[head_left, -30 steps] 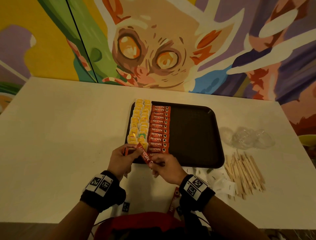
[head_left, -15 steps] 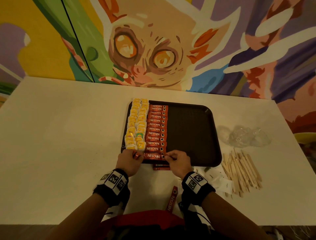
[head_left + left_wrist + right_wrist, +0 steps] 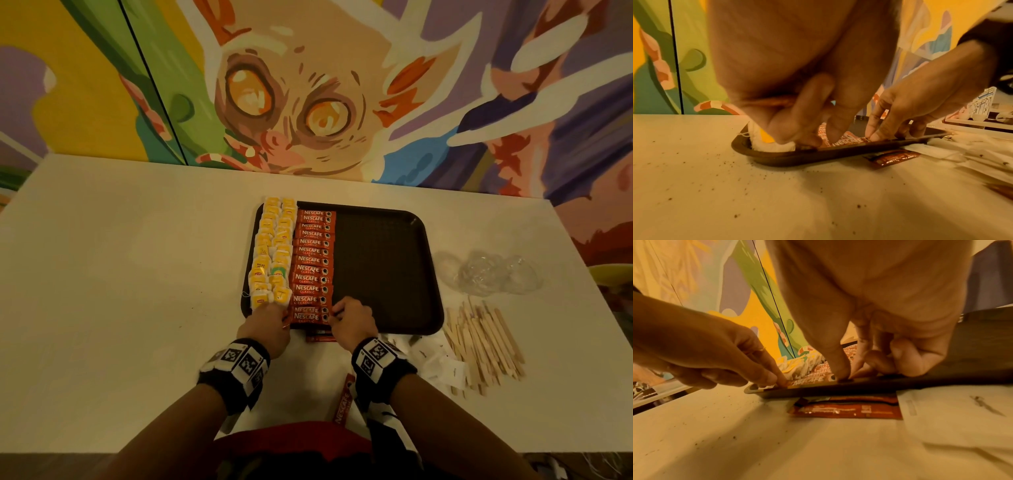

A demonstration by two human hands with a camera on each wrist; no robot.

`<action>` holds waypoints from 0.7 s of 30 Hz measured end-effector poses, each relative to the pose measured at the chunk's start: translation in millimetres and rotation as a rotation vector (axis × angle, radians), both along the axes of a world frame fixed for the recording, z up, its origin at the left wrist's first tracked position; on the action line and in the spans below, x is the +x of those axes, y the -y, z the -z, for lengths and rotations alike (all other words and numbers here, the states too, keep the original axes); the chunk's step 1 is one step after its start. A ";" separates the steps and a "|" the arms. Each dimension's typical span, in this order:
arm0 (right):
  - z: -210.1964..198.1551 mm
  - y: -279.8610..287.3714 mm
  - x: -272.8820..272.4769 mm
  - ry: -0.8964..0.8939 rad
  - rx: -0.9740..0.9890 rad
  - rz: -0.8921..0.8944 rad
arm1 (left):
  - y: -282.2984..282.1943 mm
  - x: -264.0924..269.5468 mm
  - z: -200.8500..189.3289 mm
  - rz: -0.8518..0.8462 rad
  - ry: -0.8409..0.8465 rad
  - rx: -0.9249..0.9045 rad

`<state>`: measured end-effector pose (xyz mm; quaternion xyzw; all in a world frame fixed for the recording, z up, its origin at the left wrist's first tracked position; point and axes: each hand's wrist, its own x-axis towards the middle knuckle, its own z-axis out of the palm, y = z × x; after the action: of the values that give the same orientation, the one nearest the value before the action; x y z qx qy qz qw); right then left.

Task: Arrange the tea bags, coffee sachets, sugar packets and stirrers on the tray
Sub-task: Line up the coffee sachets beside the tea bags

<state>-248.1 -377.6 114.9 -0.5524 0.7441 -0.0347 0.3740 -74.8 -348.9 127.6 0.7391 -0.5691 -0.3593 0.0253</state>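
Nearest, at 6 o'clock on the table [image 3: 102, 274]: one loose sachet [image 3: 343, 404] between the wrists, long axis roughly 12-to-6, tilted a little toward 1. Just beyond, another spare sachet [image 3: 846, 408] lies face down, half tucked under the tray [image 3: 383, 267] lip, long axis 9-to-3.

Next out, the hands. Left hand [image 3: 269, 323] — thumb and fingertip tips bent down onto the left end of the nearest sachet [image 3: 310, 317] in the column; right hand [image 3: 352, 320] — fingertips curled down on its right end, the rest folded under. Both appear to press and nip it flat at the tray's near edge, not lift it. Its long axis runs 9-to-3, print upright toward the wearer, matching the column.

At 3 to 4 o'clock, off the tray: white sugar packets [image 3: 442, 363] and a heap of stirrers [image 3: 483, 346], pointing roughly 11-to-5. Behind them, crumpled clear plastic [image 3: 493, 274].

Farther, on the tray: coffee column [image 3: 313, 260] filling near to far edge; tea bags [image 3: 272, 250] in two columns along the 9 o'clock side.

Progress, by judgement — about halfway. Tea placed, coffee nearly so, two spares outstanding; sugar and stirrers untouched, with the tray's right half bare for them.
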 end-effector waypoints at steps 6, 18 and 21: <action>-4.3 3.6 2.2 -0.016 0.021 0.030 | -0.7 -1.5 0.2 0.012 0.033 0.006; -7.3 4.3 1.7 0.022 0.027 0.047 | -4.7 0.1 -1.3 -0.001 0.008 0.012; -8.1 2.6 -1.2 0.058 -0.007 0.071 | -7.0 2.3 -3.4 -0.018 -0.006 -0.010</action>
<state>-249.3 -380.2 123.0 -0.5258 0.7519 -0.0666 0.3921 -72.5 -341.9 131.1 0.7430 -0.5641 -0.3586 0.0341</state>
